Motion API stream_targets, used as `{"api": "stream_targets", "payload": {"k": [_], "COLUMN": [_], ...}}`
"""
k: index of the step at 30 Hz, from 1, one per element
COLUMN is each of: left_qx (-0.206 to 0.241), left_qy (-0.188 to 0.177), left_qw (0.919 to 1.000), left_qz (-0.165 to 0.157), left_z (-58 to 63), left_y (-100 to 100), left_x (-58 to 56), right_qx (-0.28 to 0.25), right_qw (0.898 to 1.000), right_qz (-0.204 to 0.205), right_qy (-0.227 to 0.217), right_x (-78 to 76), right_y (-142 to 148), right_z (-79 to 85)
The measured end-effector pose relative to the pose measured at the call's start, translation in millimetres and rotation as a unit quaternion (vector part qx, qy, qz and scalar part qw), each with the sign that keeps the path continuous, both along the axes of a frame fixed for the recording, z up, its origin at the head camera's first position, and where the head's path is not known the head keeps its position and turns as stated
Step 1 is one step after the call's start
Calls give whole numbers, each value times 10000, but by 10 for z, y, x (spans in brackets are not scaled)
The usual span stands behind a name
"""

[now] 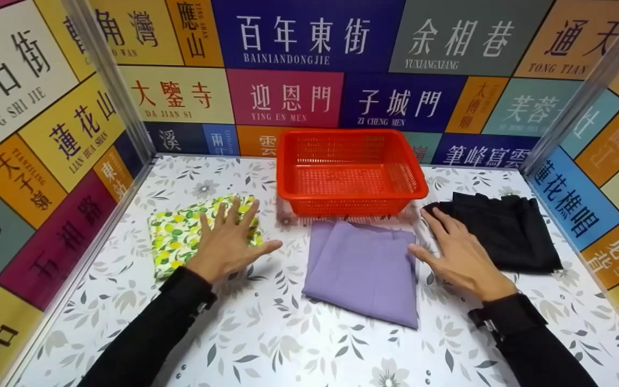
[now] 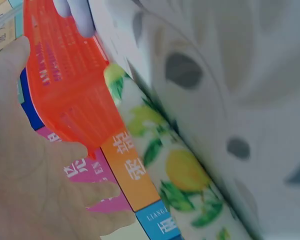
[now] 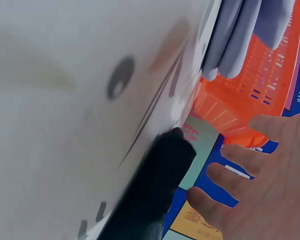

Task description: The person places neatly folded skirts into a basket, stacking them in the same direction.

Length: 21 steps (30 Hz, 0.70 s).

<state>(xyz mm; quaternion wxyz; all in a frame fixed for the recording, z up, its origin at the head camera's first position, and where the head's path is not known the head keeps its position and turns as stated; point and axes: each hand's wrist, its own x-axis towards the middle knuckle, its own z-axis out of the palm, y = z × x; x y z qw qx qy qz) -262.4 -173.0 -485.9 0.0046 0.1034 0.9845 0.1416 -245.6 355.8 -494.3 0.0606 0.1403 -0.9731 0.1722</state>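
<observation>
Three folded cloths lie on the table. My left hand [image 1: 226, 242], fingers spread, is over the lemon-print cloth [image 1: 172, 236] at the left; the left wrist view has that cloth's edge [image 2: 175, 170] beside the palm. In the middle lies a purple cloth [image 1: 363, 274], folded into a rough square. My right hand [image 1: 457, 255] hovers with fingers extended between the purple cloth and a folded black cloth [image 1: 513, 231], its fingertips overlapping the black cloth's left edge in the head view. In the right wrist view the right hand's fingers [image 3: 245, 160] are apart, holding nothing.
A red plastic basket [image 1: 352, 207] with perforated sides stands behind the purple cloth, against the back wall. Panels with Chinese street names [image 1: 299, 32] enclose the table on the left, back and right. A leaf-patterned white cover [image 1: 266, 349] spreads over the tabletop.
</observation>
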Motion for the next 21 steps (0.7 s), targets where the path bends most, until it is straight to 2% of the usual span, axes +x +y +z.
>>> {"api": "stream_targets", "payload": {"k": [6, 17, 21], "left_qx": [81, 160, 220], "left_qy": [-17, -90, 19], "left_qw": [10000, 9998, 9997], "left_qz": [-36, -12, -59], "left_z": [-7, -22, -15], "left_y": [122, 299, 382], "left_x": [42, 118, 127], "right_qx": [-28, -66, -102], "right_qw": [9999, 9998, 9995], "right_qz": [40, 121, 112], "right_qy": [-162, -175, -262], "right_x": [42, 80, 97], "right_y": [-76, -228, -279], "right_z": [5, 7, 12]}}
